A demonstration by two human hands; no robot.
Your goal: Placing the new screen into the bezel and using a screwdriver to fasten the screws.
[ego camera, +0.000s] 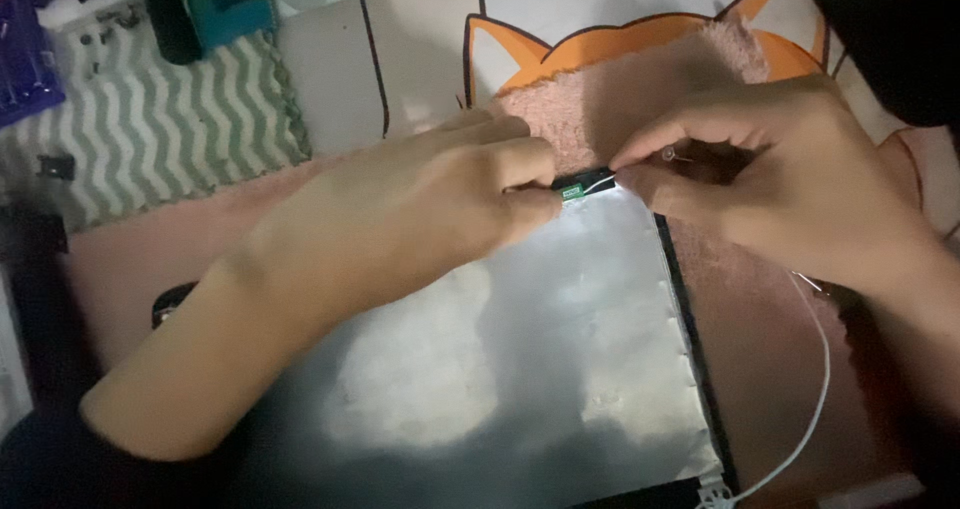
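While hands pinch it, connector (572, 193) meets panel (560, 349).

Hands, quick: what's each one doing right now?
Left hand: closed, pinching a small green connector at the silver panel's top edge.
Right hand: closed, pinching a thin white wire.

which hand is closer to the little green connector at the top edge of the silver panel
Left. The left hand pinches the green connector at its fingertips; the right hand sits just to its right, holding the thin white wire.
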